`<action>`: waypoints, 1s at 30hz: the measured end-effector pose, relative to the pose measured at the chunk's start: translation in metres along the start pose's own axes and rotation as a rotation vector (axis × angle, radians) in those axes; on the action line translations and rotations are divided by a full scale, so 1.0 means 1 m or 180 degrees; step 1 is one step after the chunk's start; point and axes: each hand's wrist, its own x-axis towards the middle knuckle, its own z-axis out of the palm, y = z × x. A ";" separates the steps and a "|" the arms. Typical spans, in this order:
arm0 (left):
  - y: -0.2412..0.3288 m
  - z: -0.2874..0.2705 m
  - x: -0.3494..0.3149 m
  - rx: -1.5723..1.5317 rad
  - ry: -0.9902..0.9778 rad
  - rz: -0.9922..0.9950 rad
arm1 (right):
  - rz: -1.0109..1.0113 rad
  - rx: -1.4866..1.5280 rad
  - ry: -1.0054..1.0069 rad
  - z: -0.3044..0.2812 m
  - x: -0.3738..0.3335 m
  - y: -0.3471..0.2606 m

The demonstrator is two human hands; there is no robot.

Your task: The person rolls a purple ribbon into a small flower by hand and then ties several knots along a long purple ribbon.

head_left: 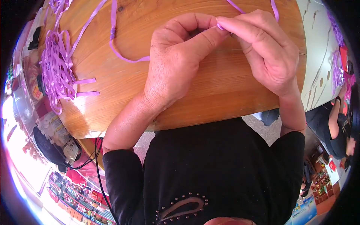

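Watching from my end, I see both hands meeting over the wooden table (217, 90), fingertips together: the left hand (172, 63) pinches a small bit of purple ribbon (220, 26), while the right hand (270, 52) presses a fingertip against it; whether its thumb grips too, I can't tell. So little ribbon shows that I'd worry about it slipping or twisting if either finger eases. A loose strand (120, 56) curves across the table behind the left wrist; a forearm could snag it. Toward the table's left edge, the ribbon heap (56, 71) looks tangle-prone, and a sharp tug might drag it off.
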 end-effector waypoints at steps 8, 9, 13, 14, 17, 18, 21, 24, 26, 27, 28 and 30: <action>-0.004 0.008 -0.004 -0.0285 0.0010 0.0287 | 0.1261 0.1582 0.0381 0.005 0.000 -0.016; -0.003 0.006 -0.005 -0.0133 -0.0125 0.0281 | 0.1434 0.1796 0.0263 -0.001 0.003 -0.016; -0.001 0.002 -0.004 -0.0130 -0.0095 0.0070 | 0.1705 0.1007 -0.0353 -0.021 0.024 -0.031; 0.000 0.002 -0.003 -0.0199 -0.0016 -0.0036 | 0.1710 0.1003 -0.0346 -0.013 0.017 -0.025; -0.003 0.006 -0.001 -0.0045 0.0149 0.0007 | -0.0134 -0.0199 0.0321 0.009 -0.002 0.000; -0.005 0.007 -0.001 0.0175 0.0248 0.0169 | -0.0312 -0.0315 0.0207 0.007 -0.001 0.003; -0.010 0.005 -0.001 0.0723 0.0290 0.0407 | -0.0233 -0.0696 -0.0093 -0.010 0.012 -0.018; -0.005 0.012 -0.002 0.0488 0.0584 0.0040 | -0.0018 -0.0960 -0.0326 -0.017 0.016 -0.024; -0.003 0.008 -0.001 0.0440 0.0545 -0.0016 | -0.0080 -0.0927 -0.0363 -0.020 0.020 -0.017; -0.002 0.008 0.002 0.0363 0.0425 -0.0090 | -0.0956 -0.1680 -0.0520 -0.027 0.024 -0.008; 0.001 0.005 0.006 0.0344 0.0360 -0.0113 | -0.1843 -0.2415 -0.0698 -0.033 0.025 -0.003; 0.004 -0.011 0.007 0.0385 0.0196 -0.0336 | -0.1159 -0.1496 -0.0539 -0.022 0.028 -0.009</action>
